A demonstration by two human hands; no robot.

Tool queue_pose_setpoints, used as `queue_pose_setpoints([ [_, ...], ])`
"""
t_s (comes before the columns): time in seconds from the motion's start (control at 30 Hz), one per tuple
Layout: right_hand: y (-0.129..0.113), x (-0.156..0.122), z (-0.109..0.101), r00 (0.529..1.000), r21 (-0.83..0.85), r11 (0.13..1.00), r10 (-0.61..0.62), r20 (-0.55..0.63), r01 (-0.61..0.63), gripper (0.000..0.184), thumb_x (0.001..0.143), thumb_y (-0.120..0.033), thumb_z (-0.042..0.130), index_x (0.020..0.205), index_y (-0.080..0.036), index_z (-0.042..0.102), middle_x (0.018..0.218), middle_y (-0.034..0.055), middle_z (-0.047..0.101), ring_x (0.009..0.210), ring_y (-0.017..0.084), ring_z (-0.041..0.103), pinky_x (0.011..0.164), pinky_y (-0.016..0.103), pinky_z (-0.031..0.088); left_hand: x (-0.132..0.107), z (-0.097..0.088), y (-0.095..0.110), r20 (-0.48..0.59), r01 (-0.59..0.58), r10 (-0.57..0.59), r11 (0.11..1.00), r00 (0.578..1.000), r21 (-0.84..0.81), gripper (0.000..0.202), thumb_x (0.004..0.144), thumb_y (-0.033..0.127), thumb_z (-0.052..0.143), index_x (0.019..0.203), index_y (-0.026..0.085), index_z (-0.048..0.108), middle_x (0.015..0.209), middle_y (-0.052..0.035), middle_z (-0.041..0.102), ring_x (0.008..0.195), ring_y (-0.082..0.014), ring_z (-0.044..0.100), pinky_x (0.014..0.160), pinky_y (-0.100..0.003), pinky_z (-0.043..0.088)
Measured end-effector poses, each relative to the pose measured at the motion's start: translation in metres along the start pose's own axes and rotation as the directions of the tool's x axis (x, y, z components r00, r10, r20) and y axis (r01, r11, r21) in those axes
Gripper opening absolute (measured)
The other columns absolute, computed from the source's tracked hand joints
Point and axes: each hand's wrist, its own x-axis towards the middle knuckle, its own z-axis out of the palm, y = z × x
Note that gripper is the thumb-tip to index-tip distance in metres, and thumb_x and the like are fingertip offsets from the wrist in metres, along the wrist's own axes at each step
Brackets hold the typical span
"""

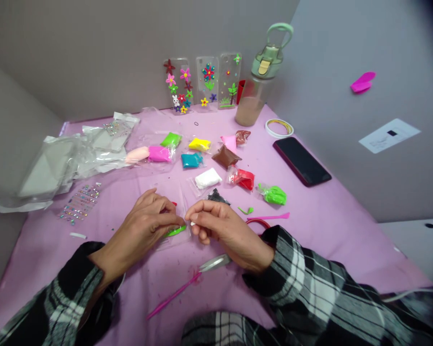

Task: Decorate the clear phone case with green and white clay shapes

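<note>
My left hand (149, 220) has its fingers curled down onto a clear phone case (183, 202) lying flat, thumb and fingertips gripping it. A strip of bright green clay (176, 231) shows on the case beneath those fingertips, and a bit of red peeks out beyond the knuckles. Just to the right, my right hand (220, 228) pinches a small piece of white clay (192, 223) between thumb and forefinger, above the case's right edge. Scissors (215, 263) with red handles lie partly under the right wrist. The pink modelling tool (173, 296) rests in front of my hands.
Several clay packets, including white (208, 178), red (246, 179) and green (274, 195), lie beyond my hands. Decorated cases (178, 86) lean on the wall beside a bottle (254, 91). A phone (302, 161) and tape roll (279, 128) sit right; a rhinestone sheet (80, 204) left.
</note>
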Motion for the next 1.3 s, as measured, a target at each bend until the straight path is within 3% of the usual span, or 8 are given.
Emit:
queue_pose_setpoints([
  [0.33, -0.001, 0.000, 0.000, 1.000, 0.003, 1.000, -0.001, -0.002, 0.001, 0.007, 0.085, -0.024, 0.069, 0.084, -0.018, 0.070, 0.065, -0.0045, 0.063, 0.051, 0.006, 0.048, 0.052, 0.019, 0.037, 0.000, 0.001, 0.002, -0.034, 0.007, -0.005, 0.999, 0.999, 0.036, 0.019, 0.098, 0.022, 0.059, 0.093, 0.030, 0.076, 0.086, 0.0013, 0.067, 0.086, -0.0189, 0.060, 0.112, -0.054, 0.031],
  [0.53, -0.001, 0.000, -0.001, 1.000, 0.000, 1.000, 0.001, 0.007, -0.001, 0.009, 0.085, -0.026, 0.070, 0.086, -0.017, 0.071, 0.066, -0.0044, 0.063, 0.051, 0.005, 0.048, 0.052, 0.018, 0.037, 0.000, -0.004, 0.002, -0.032, 0.046, -0.045, 0.998, 0.998, 0.037, 0.012, 0.095, 0.025, 0.062, 0.104, 0.025, 0.072, 0.094, -0.0015, 0.068, 0.093, -0.0224, 0.061, 0.109, -0.053, 0.034],
  [0.73, -0.001, 0.000, 0.000, 1.000, -0.002, 1.000, 0.001, -0.008, -0.001, 0.009, 0.084, -0.027, 0.071, 0.084, -0.018, 0.070, 0.065, -0.0047, 0.064, 0.050, 0.006, 0.048, 0.051, 0.019, 0.038, 0.000, -0.008, 0.003, -0.035, 0.075, -0.074, 0.996, 0.997, 0.041, 0.012, 0.096, 0.024, 0.059, 0.089, 0.024, 0.069, 0.091, -0.0003, 0.067, 0.092, -0.0219, 0.060, 0.112, -0.055, 0.030],
  [1.0, 0.000, 0.000, -0.001, 1.000, 0.001, 1.000, -0.002, 0.006, 0.002, 0.008, 0.086, -0.026, 0.069, 0.084, -0.018, 0.070, 0.066, -0.0042, 0.063, 0.051, 0.006, 0.048, 0.052, 0.019, 0.038, 0.001, 0.005, 0.003, -0.080, 0.126, -0.121, 0.990, 0.989, 0.057, 0.007, 0.092, 0.029, 0.066, 0.088, 0.023, 0.066, 0.090, -0.0022, 0.064, 0.090, -0.0241, 0.059, 0.111, -0.057, 0.031],
  [1.3, 0.000, 0.000, -0.001, 1.000, 0.006, 1.000, -0.001, 0.012, 0.001, 0.008, 0.086, -0.025, 0.069, 0.084, -0.017, 0.070, 0.065, -0.0040, 0.063, 0.051, 0.006, 0.048, 0.052, 0.019, 0.037, 0.001, 0.006, 0.005, -0.084, 0.162, -0.160, 0.986, 0.984, 0.025, 0.007, 0.093, 0.028, 0.065, 0.087, 0.024, 0.065, 0.089, -0.0013, 0.064, 0.091, -0.0233, 0.058, 0.112, -0.058, 0.030],
])
